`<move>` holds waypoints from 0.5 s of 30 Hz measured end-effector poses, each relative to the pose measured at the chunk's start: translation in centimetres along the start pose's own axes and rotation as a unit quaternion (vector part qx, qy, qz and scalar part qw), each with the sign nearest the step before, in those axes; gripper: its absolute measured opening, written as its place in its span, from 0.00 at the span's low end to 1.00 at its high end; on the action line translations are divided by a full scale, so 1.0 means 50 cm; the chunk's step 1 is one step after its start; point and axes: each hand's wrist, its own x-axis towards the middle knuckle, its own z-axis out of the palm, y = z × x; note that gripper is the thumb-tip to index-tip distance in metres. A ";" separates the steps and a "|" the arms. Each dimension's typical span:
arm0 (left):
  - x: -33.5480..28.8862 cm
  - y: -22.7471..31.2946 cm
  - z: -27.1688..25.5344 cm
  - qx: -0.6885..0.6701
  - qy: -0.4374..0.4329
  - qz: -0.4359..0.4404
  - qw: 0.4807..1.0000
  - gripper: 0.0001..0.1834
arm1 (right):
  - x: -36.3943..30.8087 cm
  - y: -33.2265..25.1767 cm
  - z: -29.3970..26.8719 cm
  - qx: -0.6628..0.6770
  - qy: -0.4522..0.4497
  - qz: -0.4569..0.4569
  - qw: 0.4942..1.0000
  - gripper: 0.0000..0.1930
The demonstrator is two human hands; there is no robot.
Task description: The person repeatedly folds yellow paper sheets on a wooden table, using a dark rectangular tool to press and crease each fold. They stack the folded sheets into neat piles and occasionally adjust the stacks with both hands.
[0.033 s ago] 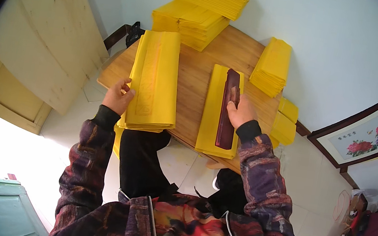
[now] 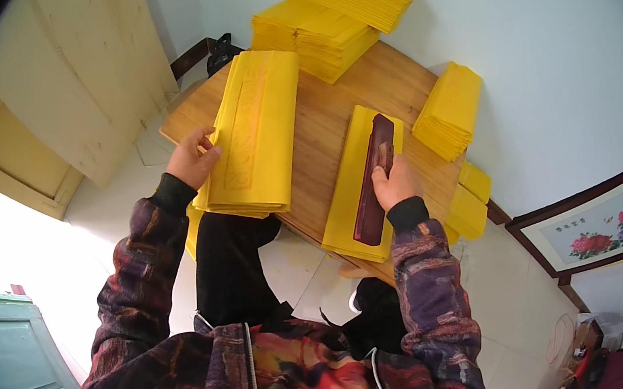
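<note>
A thick stack of folded yellow paper [image 2: 276, 136], with a faint long printed panel on top, lies at the table's left front. My left hand [image 2: 193, 158] is at its left edge, thumb and fingers bent against the paper. To the right lies a thinner pile of yellow paper [image 2: 351, 176]. On it rests a long dark red block [image 2: 370, 220] with a raised handle [image 2: 385, 157], resembling a stamp. My right hand [image 2: 398, 184] is closed around this handle, thumb on the near side. The block's underside is hidden.
Two tall yellow paper stacks [image 2: 312, 36] stand at the back of the wooden table [image 2: 324, 115], against the wall. Another stack [image 2: 449, 110] is at the back right, with more yellow bundles [image 2: 471, 203] beyond the table's right edge. A framed flower picture [image 2: 618, 211] leans at the right.
The dark red block has shifted very slightly left on the paper, with my right hand on its handle. My left hand stays at the stack's edge.
</note>
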 end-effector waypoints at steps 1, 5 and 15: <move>-0.003 0.001 -0.004 -0.020 0.002 0.000 1.000 0.20 | 0.003 -0.011 0.004 -0.013 -0.008 0.010 1.000 0.17; -0.024 0.002 -0.018 -0.088 0.021 0.018 0.996 0.18 | 0.005 -0.040 0.022 -0.073 -0.028 0.027 0.997 0.18; -0.192 0.059 -0.062 -0.252 -0.245 -0.040 0.935 0.10 | 0.008 -0.046 0.063 -0.103 -0.014 0.020 0.994 0.17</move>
